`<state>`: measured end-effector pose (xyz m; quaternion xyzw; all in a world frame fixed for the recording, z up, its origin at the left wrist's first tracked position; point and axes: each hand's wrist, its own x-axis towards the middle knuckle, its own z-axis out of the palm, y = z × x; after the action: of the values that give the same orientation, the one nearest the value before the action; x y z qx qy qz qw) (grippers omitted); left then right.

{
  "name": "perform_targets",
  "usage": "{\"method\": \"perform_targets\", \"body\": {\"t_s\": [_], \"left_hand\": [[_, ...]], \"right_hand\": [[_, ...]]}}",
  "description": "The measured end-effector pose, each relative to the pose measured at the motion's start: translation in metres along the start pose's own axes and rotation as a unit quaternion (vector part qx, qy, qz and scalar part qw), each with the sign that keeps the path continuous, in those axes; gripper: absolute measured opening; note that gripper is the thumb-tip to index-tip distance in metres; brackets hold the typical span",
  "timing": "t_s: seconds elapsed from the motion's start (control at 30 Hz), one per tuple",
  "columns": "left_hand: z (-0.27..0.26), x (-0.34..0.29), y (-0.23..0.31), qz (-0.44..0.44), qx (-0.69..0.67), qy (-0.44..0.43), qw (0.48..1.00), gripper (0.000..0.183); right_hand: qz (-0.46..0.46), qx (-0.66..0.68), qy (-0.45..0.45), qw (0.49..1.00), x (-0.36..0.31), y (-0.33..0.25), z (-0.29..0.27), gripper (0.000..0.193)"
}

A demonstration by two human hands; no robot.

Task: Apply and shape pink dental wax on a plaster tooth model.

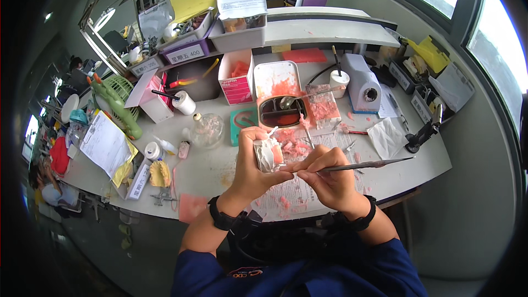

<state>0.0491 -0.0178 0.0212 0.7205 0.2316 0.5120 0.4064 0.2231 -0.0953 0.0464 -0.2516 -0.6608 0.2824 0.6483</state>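
Observation:
My left hand is closed round a white plaster dental model with pink wax on its right side. In my right hand is a slim wax carving knife, gripped like a pen, its long dark end pointing right. The knife's other end meets my left thumb beside the model; the exact contact is hidden by my fingers. Under both hands lies newspaper strewn with pink wax scraps. Just beyond stands a wax-heating pot with dark molten wax and a metal spoon in it.
Around the bench stand a glass spirit burner, a wax box, a grey-blue machine and a white jar. A yellowish dental cast sits at left. A black clamp-like stand and white tissue are at right.

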Motion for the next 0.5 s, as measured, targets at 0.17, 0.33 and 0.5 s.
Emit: {"method": "perform_targets", "body": {"t_s": [0.17, 0.33, 0.5], "left_hand": [[0.0, -0.005, 0.001, 0.101, 0.168, 0.009, 0.981, 0.077], [0.005, -0.006, 0.002, 0.102, 0.165, 0.015, 0.981, 0.064], [0.007, -0.007, 0.004, 0.133, 0.203, 0.025, 0.97, 0.058]], "right_hand": [[-0.022, -0.007, 0.095, 0.995, -0.002, -0.002, -0.008, 0.017], [-0.059, -0.146, 0.016, 0.987, 0.0, 0.0, -0.004, 0.009], [-0.059, -0.129, 0.054, 0.988, -0.006, 0.002, 0.011, 0.019]]}}
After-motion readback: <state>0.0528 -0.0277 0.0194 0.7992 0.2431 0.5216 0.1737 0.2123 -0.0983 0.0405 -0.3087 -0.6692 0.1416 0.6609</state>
